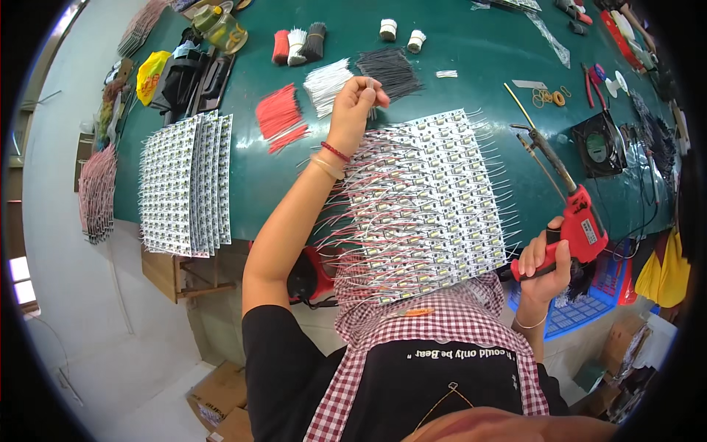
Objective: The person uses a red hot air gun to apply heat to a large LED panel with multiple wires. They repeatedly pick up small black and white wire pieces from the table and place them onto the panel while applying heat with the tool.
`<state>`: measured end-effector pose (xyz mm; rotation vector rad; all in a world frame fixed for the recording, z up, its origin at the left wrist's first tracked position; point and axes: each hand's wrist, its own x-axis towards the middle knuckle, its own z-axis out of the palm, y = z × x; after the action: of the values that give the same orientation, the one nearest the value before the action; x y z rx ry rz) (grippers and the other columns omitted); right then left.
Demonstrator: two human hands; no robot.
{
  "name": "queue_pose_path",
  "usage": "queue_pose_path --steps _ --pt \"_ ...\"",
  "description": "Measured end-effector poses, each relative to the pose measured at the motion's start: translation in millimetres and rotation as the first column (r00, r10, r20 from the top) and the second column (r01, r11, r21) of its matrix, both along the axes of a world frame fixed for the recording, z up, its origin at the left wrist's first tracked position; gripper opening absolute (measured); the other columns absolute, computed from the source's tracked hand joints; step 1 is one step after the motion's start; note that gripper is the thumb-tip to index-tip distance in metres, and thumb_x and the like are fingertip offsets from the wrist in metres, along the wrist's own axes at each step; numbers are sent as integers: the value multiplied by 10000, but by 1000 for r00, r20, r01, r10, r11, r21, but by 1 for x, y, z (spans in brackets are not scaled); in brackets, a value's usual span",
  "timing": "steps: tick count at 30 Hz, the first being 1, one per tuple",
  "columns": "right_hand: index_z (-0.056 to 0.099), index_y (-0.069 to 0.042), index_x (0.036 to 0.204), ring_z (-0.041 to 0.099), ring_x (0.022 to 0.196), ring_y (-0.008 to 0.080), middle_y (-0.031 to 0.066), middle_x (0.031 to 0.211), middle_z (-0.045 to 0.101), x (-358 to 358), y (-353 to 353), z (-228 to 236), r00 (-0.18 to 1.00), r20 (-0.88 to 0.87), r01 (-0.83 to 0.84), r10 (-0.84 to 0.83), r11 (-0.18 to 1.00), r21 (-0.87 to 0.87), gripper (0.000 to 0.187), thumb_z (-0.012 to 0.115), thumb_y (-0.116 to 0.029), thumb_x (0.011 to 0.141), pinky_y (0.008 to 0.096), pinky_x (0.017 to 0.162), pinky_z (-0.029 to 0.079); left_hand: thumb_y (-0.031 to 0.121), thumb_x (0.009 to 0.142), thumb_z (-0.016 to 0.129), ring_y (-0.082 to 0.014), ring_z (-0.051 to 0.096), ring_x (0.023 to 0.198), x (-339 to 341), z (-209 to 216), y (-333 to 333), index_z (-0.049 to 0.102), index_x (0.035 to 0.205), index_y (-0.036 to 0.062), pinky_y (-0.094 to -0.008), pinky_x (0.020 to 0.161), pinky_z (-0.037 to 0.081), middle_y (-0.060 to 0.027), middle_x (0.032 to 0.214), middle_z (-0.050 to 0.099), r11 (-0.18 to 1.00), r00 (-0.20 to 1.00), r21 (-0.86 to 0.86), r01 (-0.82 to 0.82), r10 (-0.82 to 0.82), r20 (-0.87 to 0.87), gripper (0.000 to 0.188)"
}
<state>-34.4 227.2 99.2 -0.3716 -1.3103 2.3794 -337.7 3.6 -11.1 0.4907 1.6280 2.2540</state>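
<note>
A large white circuit board panel [449, 184], set with rows of small LEDs, lies at the table's near edge before me. Red and white wires stick out along its left side, and pale ones along its right. Above its far left corner, my left hand [356, 107] is closed in a pinch on what look like thin white wires. Close by that hand are loose piles of white wires [324, 85], black wires [394, 74] and red wires [278, 112]. My right hand [545, 265] grips a red soldering gun [583, 228], its long metal tip pointing up and away, apart from the panel.
Stacked panels [177, 184] stand at the left. Tied wire bundles [297, 46] and a jar [221, 29] are at the back. On the right are a small black fan [598, 144], red pliers [595, 85], rubber bands [545, 97] and a blue basket [582, 313] below the table.
</note>
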Motion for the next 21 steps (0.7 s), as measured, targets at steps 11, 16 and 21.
queue_pose_path --steps 11,16,21 --pt "450 21 1217 425 417 106 27 579 432 -12 -7 21 998 54 37 -40 998 60 397 513 -288 975 239 403 400 113 994 470 -89 584 775 15 36 -6 619 1008 7 -228 719 469 -51 885 652 982 994 -176 63 -77 -72 183" --pt "510 39 1235 491 483 97 29 629 496 -51 -13 43 973 231 4 -24 996 86 391 541 -253 978 241 457 431 77 962 511 -40 518 621 66 91 18 646 990 -18 -189 539 420 -48 815 680 887 960 -396 239 -277 -40 167" --pt "557 17 1121 513 502 68 6 655 535 -81 -17 34 944 320 -99 76 994 55 311 594 -238 948 224 448 437 89 951 535 -31 501 666 113 103 39 629 1011 -29 -194 610 413 -41 816 687 794 861 -336 506 -485 153 162"
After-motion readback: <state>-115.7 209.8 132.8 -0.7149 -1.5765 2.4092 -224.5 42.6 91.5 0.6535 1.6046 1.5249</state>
